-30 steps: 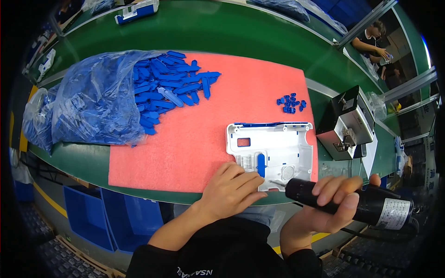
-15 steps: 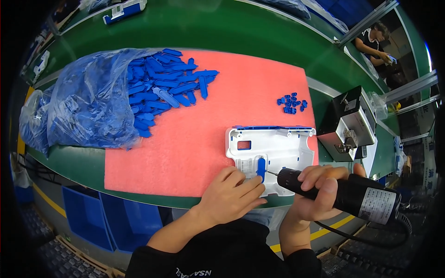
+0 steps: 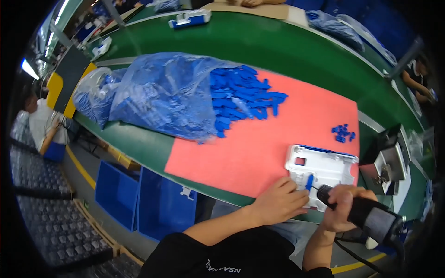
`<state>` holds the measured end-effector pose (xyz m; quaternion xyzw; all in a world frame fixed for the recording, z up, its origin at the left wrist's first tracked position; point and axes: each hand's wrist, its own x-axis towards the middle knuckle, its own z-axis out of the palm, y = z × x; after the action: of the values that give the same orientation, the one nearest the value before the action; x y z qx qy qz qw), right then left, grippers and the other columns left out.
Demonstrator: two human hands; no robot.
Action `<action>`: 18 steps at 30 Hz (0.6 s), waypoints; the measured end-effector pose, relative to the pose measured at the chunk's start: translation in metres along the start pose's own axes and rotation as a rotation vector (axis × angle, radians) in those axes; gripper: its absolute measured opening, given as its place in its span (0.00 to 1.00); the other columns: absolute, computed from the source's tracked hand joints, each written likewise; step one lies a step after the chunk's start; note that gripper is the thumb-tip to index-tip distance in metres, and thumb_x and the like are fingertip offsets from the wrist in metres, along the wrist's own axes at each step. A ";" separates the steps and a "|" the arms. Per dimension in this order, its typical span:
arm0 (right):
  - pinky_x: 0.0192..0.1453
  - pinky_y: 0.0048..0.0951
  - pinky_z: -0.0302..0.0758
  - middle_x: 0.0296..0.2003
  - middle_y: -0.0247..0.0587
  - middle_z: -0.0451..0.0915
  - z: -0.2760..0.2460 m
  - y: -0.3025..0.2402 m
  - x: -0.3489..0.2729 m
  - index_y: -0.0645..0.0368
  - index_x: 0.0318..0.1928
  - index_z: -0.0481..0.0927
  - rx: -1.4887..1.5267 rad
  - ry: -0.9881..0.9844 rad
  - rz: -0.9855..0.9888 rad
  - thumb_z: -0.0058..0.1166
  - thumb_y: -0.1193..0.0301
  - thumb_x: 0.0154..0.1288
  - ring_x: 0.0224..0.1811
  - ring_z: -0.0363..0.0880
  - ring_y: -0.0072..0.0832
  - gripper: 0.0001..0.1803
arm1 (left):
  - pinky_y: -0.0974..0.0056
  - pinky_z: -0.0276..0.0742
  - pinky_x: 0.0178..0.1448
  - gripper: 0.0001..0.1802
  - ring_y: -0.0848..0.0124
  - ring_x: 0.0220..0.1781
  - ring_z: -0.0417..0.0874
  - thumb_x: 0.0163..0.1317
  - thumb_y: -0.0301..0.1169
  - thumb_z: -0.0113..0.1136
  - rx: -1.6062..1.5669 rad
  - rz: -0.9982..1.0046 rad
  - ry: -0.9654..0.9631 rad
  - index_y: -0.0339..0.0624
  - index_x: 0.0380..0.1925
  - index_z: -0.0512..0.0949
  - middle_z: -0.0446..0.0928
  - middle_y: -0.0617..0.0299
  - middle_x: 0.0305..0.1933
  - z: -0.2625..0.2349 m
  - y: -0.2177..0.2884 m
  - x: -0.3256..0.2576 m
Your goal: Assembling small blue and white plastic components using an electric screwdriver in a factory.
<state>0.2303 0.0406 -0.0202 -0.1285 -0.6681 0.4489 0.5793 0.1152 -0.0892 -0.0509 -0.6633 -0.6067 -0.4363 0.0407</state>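
A white plastic shell point(image 3: 331, 167) with a blue-edged far side lies on the pink foam mat. A small elongated blue plastic piece point(image 3: 310, 182) sits inside it. My left hand point(image 3: 282, 201) is closed on the shell's near left edge, its fingertips right against the blue piece. Gripped in my right hand point(image 3: 342, 207) is a black corded electric screwdriver point(image 3: 371, 217), tilted with its bit pointing left at the blue piece. Whether the tip touches a screw is too blurred to tell.
On the pink mat point(image 3: 241, 162), a clear bag point(image 3: 162, 97) spills many blue strips point(image 3: 245, 95). Small blue parts point(image 3: 343, 133) lie at the right, near a black and silver box point(image 3: 387, 160). Blue bins point(image 3: 116, 194) stand below the table. Other people are nearby.
The view has swung left, so the bench and my hands appear farther right and lower. My hands keep their hold at the shell and screwdriver.
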 end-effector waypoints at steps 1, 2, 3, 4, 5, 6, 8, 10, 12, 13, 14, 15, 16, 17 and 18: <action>0.26 0.28 0.72 0.19 0.37 0.68 0.039 -0.032 0.010 0.61 0.45 0.61 -0.013 0.051 -0.034 0.48 0.78 0.59 0.17 0.67 0.23 0.14 | 0.61 0.68 0.46 0.18 0.67 0.37 0.71 0.49 0.40 0.65 -0.021 -0.058 -0.046 0.42 0.37 0.77 0.76 0.64 0.43 0.003 -0.001 -0.002; 0.26 0.27 0.72 0.20 0.37 0.69 0.019 -0.024 0.005 0.59 0.45 0.61 -0.381 -0.108 -0.083 0.49 0.78 0.60 0.17 0.68 0.23 0.15 | 0.62 0.68 0.46 0.18 0.67 0.37 0.71 0.49 0.40 0.64 -0.044 -0.110 -0.085 0.41 0.36 0.76 0.76 0.64 0.41 0.000 -0.001 -0.003; 0.26 0.27 0.72 0.20 0.37 0.70 0.018 -0.021 -0.002 0.58 0.46 0.61 0.072 0.053 0.162 0.48 0.80 0.59 0.18 0.69 0.23 0.16 | 0.62 0.69 0.44 0.18 0.67 0.37 0.71 0.48 0.39 0.65 -0.006 -0.104 -0.095 0.41 0.36 0.77 0.76 0.63 0.42 -0.001 0.002 0.000; 0.25 0.28 0.73 0.20 0.36 0.70 0.023 -0.027 0.006 0.59 0.48 0.61 0.038 -0.029 0.140 0.47 0.81 0.58 0.17 0.70 0.24 0.17 | 0.61 0.69 0.43 0.18 0.67 0.36 0.71 0.47 0.38 0.66 0.040 -0.109 -0.103 0.40 0.35 0.78 0.77 0.63 0.43 -0.003 0.000 -0.002; 0.25 0.29 0.73 0.19 0.36 0.70 0.027 -0.031 0.021 0.60 0.49 0.62 -0.006 -0.109 0.123 0.46 0.81 0.58 0.17 0.71 0.25 0.18 | 0.62 0.69 0.42 0.18 0.66 0.36 0.71 0.46 0.37 0.67 0.050 -0.124 -0.089 0.40 0.36 0.78 0.77 0.63 0.44 -0.004 0.001 -0.003; 0.25 0.29 0.74 0.20 0.35 0.69 0.026 -0.035 0.036 0.63 0.52 0.61 0.005 0.089 0.159 0.48 0.81 0.58 0.15 0.70 0.24 0.20 | 0.62 0.70 0.42 0.19 0.66 0.36 0.72 0.45 0.37 0.68 0.065 -0.138 -0.075 0.40 0.37 0.79 0.78 0.63 0.45 -0.008 0.003 -0.002; 0.23 0.29 0.71 0.20 0.35 0.69 -0.008 -0.038 0.078 0.67 0.57 0.59 0.090 0.373 0.047 0.51 0.79 0.60 0.15 0.68 0.23 0.25 | 0.61 0.71 0.45 0.21 0.63 0.39 0.73 0.45 0.34 0.69 0.128 -0.174 -0.038 0.38 0.40 0.78 0.78 0.60 0.46 -0.016 0.009 -0.003; 0.24 0.26 0.71 0.21 0.35 0.69 -0.060 -0.044 0.114 0.68 0.55 0.62 -0.145 0.560 -0.115 0.50 0.80 0.61 0.16 0.68 0.21 0.22 | 0.58 0.71 0.48 0.22 0.60 0.42 0.74 0.45 0.32 0.69 0.072 -0.195 0.034 0.36 0.41 0.78 0.78 0.57 0.45 -0.012 0.011 -0.002; 0.27 0.24 0.70 0.21 0.36 0.72 -0.090 -0.036 0.133 0.68 0.51 0.65 -0.235 0.624 -0.150 0.53 0.79 0.60 0.19 0.71 0.21 0.19 | 0.58 0.72 0.49 0.21 0.59 0.43 0.75 0.44 0.31 0.70 0.001 -0.220 0.074 0.35 0.39 0.78 0.78 0.56 0.43 -0.009 0.010 -0.006; 0.29 0.21 0.69 0.21 0.36 0.73 -0.097 -0.027 0.140 0.68 0.50 0.66 -0.281 0.632 -0.151 0.53 0.79 0.60 0.20 0.72 0.20 0.18 | 0.59 0.72 0.48 0.20 0.59 0.43 0.75 0.43 0.31 0.70 -0.009 -0.212 0.072 0.35 0.38 0.78 0.78 0.56 0.42 -0.008 0.007 -0.009; 0.28 0.21 0.69 0.22 0.36 0.74 -0.100 -0.017 0.144 0.68 0.48 0.66 -0.354 0.615 -0.193 0.55 0.78 0.60 0.19 0.72 0.20 0.17 | 0.60 0.72 0.47 0.20 0.59 0.43 0.75 0.43 0.30 0.71 -0.021 -0.201 0.069 0.35 0.37 0.78 0.78 0.57 0.41 -0.007 0.007 -0.010; 0.27 0.21 0.69 0.22 0.36 0.74 -0.104 -0.009 0.141 0.67 0.47 0.67 -0.353 0.590 -0.142 0.55 0.79 0.59 0.19 0.72 0.20 0.17 | 0.60 0.72 0.47 0.20 0.59 0.43 0.75 0.43 0.30 0.71 -0.023 -0.201 0.071 0.35 0.37 0.78 0.78 0.57 0.41 -0.006 0.007 -0.009; 0.26 0.21 0.68 0.23 0.36 0.74 -0.101 -0.003 0.139 0.67 0.46 0.67 -0.341 0.557 -0.084 0.56 0.79 0.59 0.18 0.72 0.20 0.16 | 0.61 0.72 0.47 0.19 0.59 0.43 0.75 0.42 0.31 0.71 -0.018 -0.196 0.078 0.35 0.35 0.78 0.78 0.57 0.40 -0.008 0.009 -0.009; 0.24 0.21 0.67 0.22 0.36 0.74 -0.100 -0.002 0.137 0.67 0.44 0.68 -0.328 0.541 -0.113 0.56 0.81 0.57 0.17 0.71 0.20 0.15 | 0.61 0.72 0.46 0.19 0.59 0.42 0.75 0.42 0.31 0.71 -0.012 -0.191 0.084 0.35 0.34 0.78 0.78 0.57 0.39 -0.010 0.010 -0.009; 0.24 0.21 0.67 0.22 0.36 0.73 -0.097 -0.003 0.135 0.67 0.44 0.68 -0.345 0.533 -0.124 0.56 0.81 0.57 0.17 0.71 0.20 0.15 | 0.61 0.72 0.46 0.19 0.59 0.42 0.75 0.42 0.31 0.71 -0.004 -0.204 0.087 0.35 0.34 0.78 0.78 0.57 0.39 -0.010 0.010 -0.008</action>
<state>0.2780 0.1765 0.0642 -0.2971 -0.5656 0.2436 0.7298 0.1192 -0.1036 -0.0457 -0.5787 -0.6678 -0.4678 0.0209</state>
